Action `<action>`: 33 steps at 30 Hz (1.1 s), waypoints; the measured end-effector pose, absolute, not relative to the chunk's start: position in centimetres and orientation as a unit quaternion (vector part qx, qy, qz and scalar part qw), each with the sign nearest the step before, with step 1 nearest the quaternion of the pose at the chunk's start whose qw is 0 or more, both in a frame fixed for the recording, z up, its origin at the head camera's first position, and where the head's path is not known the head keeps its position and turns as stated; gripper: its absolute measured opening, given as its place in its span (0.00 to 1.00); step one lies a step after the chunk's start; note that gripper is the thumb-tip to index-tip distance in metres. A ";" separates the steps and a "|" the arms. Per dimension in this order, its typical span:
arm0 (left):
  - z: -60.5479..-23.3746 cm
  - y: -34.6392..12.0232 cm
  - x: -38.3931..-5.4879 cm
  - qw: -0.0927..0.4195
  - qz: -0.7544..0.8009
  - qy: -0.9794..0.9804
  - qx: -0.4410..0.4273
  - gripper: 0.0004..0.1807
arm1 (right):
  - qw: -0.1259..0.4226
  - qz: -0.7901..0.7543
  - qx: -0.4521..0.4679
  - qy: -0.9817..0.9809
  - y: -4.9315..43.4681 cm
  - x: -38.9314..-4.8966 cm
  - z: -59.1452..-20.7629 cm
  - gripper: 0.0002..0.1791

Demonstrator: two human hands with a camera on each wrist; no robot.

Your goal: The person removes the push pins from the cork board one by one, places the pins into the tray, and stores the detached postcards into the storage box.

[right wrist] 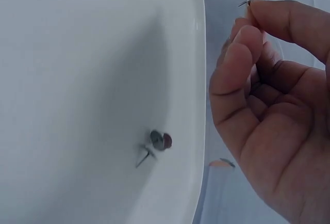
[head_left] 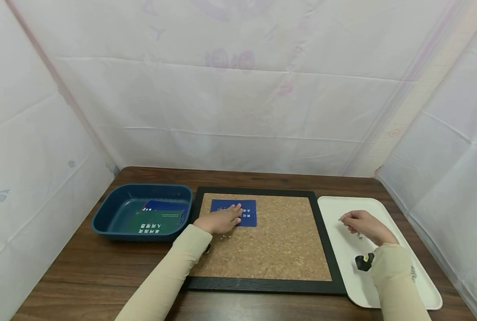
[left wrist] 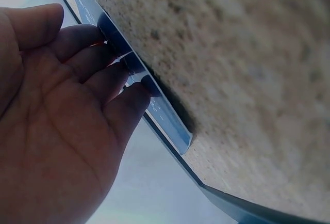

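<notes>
On the framed cork board [head_left: 278, 245] lies a blue card [head_left: 249, 216] with white writing, near the top left of the cork. My left hand [head_left: 220, 220] rests on this card with extended fingers; in the left wrist view its fingertips touch the card [left wrist: 167, 123], whose edge lifts slightly off the cork. Over the white tray [head_left: 342, 206], my right hand [head_left: 365, 225] pinches a metal thumbtack [right wrist: 246, 0] between thumb and finger. Below it, several more thumbtacks [right wrist: 158, 140] lie together in the tray.
A dark blue basin [head_left: 101, 227] stands left of the board, holding a green card [head_left: 155, 221] and a blue card [head_left: 162, 205]. Small pale bits [head_left: 225, 237] lie on the cork below my left hand. White sheeting [head_left: 238, 111] closes off the table's back and sides.
</notes>
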State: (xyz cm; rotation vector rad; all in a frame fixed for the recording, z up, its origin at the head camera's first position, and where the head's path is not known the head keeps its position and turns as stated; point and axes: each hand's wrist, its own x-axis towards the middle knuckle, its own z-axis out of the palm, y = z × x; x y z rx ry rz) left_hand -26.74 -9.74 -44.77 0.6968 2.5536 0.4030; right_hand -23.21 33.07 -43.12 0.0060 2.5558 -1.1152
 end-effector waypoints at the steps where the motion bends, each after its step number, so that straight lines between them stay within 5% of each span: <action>1: -44.8 -9.7 -26.7 0.230 0.146 0.928 0.253 0.28 | 0.175 -0.392 0.002 0.903 33.3 -23.1 -43.1 0.19; 33: -44.7 -9.7 -26.6 0.231 0.151 0.928 0.249 0.28 | 0.173 -0.350 0.045 0.919 36.9 -21.8 -44.4 0.15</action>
